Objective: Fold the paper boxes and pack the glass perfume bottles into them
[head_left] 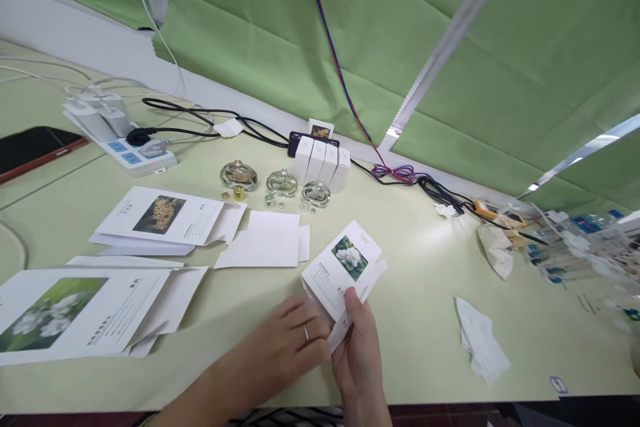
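Note:
A white folding carton [327, 280] with a white-flower picture is tilted up above the table. My right hand [359, 347] grips its lower right edge, thumb on the printed face. At its lower left edge, the curled fingers of my left hand [295, 337], one wearing a ring, are closed on it; the fingertips are hidden. Just left lies a blank white carton [270, 240]. Flattened printed cartons lie further left: one with an orange-flower picture [165, 213] and a larger white-flower one [75, 310]. Beyond stand three glass perfume bottles [281, 183] with small loose caps before them.
Several slim white boxes [323, 163] stand at the back against a phone [294, 143]. A power strip [143, 157] with chargers sits back left. On the right are a crumpled tissue [480, 340], coiled cables [440, 193] and clear plastic items [575, 247].

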The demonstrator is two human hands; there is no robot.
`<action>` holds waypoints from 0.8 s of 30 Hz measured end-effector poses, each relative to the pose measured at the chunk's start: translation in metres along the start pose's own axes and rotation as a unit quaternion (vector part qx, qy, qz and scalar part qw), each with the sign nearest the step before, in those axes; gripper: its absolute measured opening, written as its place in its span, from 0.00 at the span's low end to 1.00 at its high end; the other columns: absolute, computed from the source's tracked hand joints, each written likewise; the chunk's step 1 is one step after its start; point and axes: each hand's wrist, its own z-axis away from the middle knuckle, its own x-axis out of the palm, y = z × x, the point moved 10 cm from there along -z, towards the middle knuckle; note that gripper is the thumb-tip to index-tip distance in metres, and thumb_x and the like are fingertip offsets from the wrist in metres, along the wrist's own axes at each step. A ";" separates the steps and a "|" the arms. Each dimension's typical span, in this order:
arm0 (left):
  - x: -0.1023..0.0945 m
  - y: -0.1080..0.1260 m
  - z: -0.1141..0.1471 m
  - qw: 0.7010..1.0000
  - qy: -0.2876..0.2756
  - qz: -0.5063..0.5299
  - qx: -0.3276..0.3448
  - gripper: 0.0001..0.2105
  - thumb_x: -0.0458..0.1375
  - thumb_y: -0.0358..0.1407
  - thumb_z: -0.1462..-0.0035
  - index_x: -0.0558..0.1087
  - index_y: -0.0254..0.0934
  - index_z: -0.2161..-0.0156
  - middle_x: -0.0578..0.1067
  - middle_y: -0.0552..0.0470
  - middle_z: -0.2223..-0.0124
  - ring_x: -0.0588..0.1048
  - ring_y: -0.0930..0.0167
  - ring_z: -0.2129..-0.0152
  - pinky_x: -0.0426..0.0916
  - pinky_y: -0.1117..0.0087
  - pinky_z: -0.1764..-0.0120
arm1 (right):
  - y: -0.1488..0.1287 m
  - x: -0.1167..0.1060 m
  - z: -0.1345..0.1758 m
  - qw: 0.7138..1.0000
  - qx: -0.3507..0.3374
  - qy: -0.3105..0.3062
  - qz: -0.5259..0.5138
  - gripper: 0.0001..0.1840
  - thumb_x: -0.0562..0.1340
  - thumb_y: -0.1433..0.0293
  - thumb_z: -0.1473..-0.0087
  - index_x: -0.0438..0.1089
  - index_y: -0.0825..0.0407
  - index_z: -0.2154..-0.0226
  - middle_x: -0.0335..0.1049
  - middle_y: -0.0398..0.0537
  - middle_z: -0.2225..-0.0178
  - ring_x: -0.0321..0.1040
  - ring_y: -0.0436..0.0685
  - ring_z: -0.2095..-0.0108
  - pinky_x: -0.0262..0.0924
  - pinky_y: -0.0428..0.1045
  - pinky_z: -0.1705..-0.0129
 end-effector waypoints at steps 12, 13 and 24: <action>-0.013 -0.072 0.056 0.954 -0.020 -0.195 -0.227 0.24 0.50 0.41 0.34 0.61 0.24 0.40 0.70 0.28 0.42 0.66 0.46 0.43 0.61 0.46 0.47 | -0.151 0.070 -0.044 0.803 -0.272 -0.153 0.508 0.16 0.61 0.53 0.44 0.66 0.49 0.67 0.69 0.39 0.73 0.65 0.54 0.71 0.58 0.46 0.70; -0.013 -0.081 0.061 0.946 -0.027 -0.214 -0.244 0.26 0.50 0.45 0.35 0.63 0.24 0.41 0.71 0.26 0.43 0.67 0.42 0.45 0.62 0.43 0.49 | -0.147 0.095 -0.047 0.770 -0.264 -0.209 0.542 0.15 0.60 0.54 0.43 0.67 0.49 0.68 0.69 0.39 0.73 0.65 0.53 0.72 0.58 0.46 0.70; -0.013 -0.071 0.079 0.952 -0.047 -0.196 -0.229 0.13 0.48 0.31 0.36 0.71 0.37 0.51 0.80 0.47 0.56 0.78 0.64 0.59 0.69 0.57 0.49 | 0.022 0.151 -0.070 0.443 -0.305 -0.226 0.812 0.17 0.58 0.72 0.37 0.65 0.52 0.46 0.69 0.52 0.50 0.67 0.61 0.52 0.62 0.59 0.51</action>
